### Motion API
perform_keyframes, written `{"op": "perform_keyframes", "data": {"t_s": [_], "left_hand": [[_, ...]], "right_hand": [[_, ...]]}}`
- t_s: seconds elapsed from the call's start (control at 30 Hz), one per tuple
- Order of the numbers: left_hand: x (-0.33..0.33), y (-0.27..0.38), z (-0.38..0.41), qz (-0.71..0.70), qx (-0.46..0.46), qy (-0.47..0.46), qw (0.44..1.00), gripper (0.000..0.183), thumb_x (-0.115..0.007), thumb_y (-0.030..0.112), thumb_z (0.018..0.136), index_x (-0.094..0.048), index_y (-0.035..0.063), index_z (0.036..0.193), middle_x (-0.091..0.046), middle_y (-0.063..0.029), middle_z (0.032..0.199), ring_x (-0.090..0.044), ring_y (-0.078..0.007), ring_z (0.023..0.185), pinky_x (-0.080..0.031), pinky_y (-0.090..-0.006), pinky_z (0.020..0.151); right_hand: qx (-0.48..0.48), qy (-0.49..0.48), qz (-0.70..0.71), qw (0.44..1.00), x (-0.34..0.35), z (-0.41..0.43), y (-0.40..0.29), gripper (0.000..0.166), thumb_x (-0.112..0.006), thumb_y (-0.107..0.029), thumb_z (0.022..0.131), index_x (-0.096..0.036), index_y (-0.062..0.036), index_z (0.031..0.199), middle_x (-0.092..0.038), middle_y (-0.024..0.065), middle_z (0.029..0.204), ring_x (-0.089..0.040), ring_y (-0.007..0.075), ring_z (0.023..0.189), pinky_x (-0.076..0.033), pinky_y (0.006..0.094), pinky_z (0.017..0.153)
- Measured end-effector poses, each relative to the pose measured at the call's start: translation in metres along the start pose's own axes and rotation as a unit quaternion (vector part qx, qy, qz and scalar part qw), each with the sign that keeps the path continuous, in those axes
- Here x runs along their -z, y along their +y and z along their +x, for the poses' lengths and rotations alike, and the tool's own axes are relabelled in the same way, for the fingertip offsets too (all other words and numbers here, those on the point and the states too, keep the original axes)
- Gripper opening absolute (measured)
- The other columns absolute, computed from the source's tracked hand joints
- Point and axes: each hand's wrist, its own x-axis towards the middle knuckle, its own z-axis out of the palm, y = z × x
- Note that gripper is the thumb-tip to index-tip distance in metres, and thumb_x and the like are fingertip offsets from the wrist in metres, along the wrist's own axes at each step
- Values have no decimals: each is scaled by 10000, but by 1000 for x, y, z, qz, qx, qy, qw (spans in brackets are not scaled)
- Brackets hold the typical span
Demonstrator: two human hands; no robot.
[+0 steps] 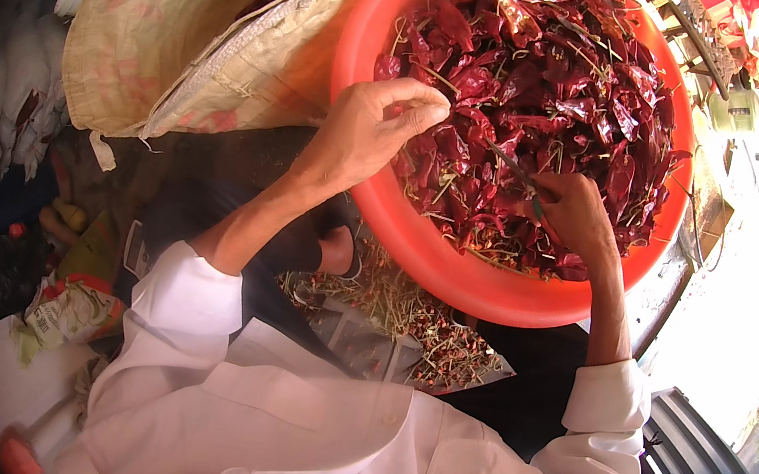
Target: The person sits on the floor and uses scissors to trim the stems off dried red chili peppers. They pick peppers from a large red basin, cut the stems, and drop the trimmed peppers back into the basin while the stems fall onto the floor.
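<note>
Dried red chili peppers point(509, 88), many with pale stems, fill a large orange-red plastic basin point(413, 256). My left hand point(378, 120) is over the basin's left rim, thumb and fingertips pinched together. I see nothing between those fingertips, though a very small piece could be hidden there. Inside the basin, my right hand point(569, 209) grips a pair of scissors point(516, 169). Their dark blades point up and left over the peppers, and a bit of green handle shows at my fingers.
A woven sack point(251, 66) gapes beside the basin's left, with dark red peppers inside. Cut stems and scraps point(412, 314) litter the ground below the basin. Pale sacks point(7, 90) stand at far left. A slatted metal seat point(705, 457) is at lower right.
</note>
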Motion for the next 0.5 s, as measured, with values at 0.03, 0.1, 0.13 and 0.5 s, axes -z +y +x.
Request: {"op": "perform_keyframes", "data": {"t_s": [0.03, 0.1, 0.13, 0.5], "left_hand": [[-1, -1, 1, -2, -9, 4, 1000, 312, -695, 236, 1033, -716, -34, 1188, -763, -110, 1066, -704, -160, 1046, -565, -300, 909], [-4, -4, 2, -4, -24, 11, 1000, 329, -703, 250, 1029, -714, -38, 1188, -759, -123, 1106, -703, -166, 1043, -555, -304, 935], [-4, -4, 4, 28, -20, 6, 999, 373, -721, 289, 1018, -712, -41, 1190, -748, -126, 1148, -701, -170, 1053, -555, -309, 934], [-18, 0, 2, -97, 54, -54, 992, 381, -750, 324, 1001, -756, -26, 1152, -664, -20, 794, -565, -62, 650, -493, -259, 584]], "right_hand": [[3, 4, 29, 1000, 3, -4, -3, 332, -846, -173, 803, -777, -46, 1102, -670, 218, 750, -642, 322, 658, -536, 407, 709], [34, 16, 90, 995, 7, -12, -9, 377, -854, -174, 820, -759, -27, 1154, -660, 192, 738, -567, 191, 626, -516, 375, 680], [50, 26, 112, 992, 7, -15, -11, 391, -856, -181, 822, -756, -27, 1168, -663, 191, 741, -562, 168, 631, -514, 378, 677], [70, 52, 182, 980, -3, -38, -27, 380, -829, -143, 861, -744, -36, 1216, -538, 28, 641, -497, 49, 611, -437, 261, 570]]}}
